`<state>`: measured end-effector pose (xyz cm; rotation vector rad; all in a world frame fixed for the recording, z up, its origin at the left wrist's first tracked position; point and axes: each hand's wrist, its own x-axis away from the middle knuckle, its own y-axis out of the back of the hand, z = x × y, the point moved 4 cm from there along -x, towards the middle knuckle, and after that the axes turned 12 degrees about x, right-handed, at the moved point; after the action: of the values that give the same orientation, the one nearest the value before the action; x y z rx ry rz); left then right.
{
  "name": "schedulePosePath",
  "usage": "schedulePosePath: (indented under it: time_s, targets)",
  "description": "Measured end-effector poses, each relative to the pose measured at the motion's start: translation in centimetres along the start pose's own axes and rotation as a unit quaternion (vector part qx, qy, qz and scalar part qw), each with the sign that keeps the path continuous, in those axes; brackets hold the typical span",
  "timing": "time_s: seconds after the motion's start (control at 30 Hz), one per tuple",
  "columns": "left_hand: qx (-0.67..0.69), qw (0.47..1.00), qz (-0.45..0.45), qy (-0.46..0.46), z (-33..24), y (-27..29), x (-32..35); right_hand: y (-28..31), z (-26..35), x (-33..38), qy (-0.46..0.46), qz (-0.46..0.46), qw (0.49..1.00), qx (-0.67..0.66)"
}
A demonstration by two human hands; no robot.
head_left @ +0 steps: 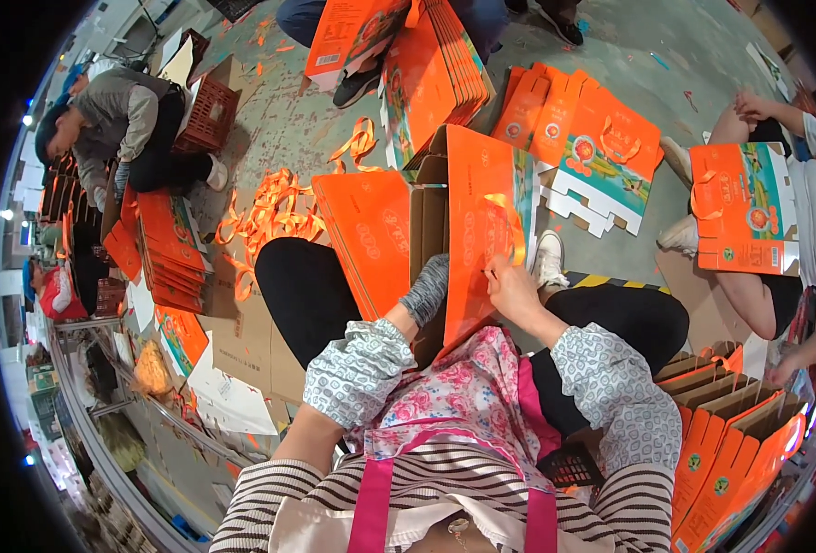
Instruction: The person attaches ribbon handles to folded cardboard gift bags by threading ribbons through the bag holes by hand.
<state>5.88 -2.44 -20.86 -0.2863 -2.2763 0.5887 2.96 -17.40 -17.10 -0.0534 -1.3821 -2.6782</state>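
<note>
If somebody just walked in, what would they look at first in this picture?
Probably the big orange box in the middle, with the gloved left hand at its opening and the right hand by its outer side. Next, the tangled heap of orange ribbons to its left, then the row of orange cartons at the lower right.

The person wears a black-and-white striped top (270,502) with a pale cream collar (311,527) and a small round ornament (459,527) at the neckline. Over it goes a floral apron (458,396), pink roses on white, with bright pink straps (371,502) and edging. Gathered sleeve covers (357,369) carry grey squarish figures on white. The left hand (428,293) has a grey knitted glove; the right hand (511,290) is bare. The trousers (305,293) are black.
</note>
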Motion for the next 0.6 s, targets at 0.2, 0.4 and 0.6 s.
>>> schedulePosePath:
  time_s: [0.2, 0.4, 0.6]
  targets:
    - [0.018, 0.999, -0.002, -0.042, -0.7, -0.8, 1.4, 0.8, 2.8, 0.6, 0.120, -0.016, 0.974, 0.193]
    - [-0.040, 0.998, 0.009, -0.053, -0.3, -1.3, 0.6, -2.0, -1.6, -1.1, -0.016, -0.052, 0.998, -0.029]
    - [-0.029, 0.998, 0.008, -0.061, -0.6, -0.9, 1.1, 0.4, 2.8, 0.3, 0.102, -0.026, 0.973, 0.206]
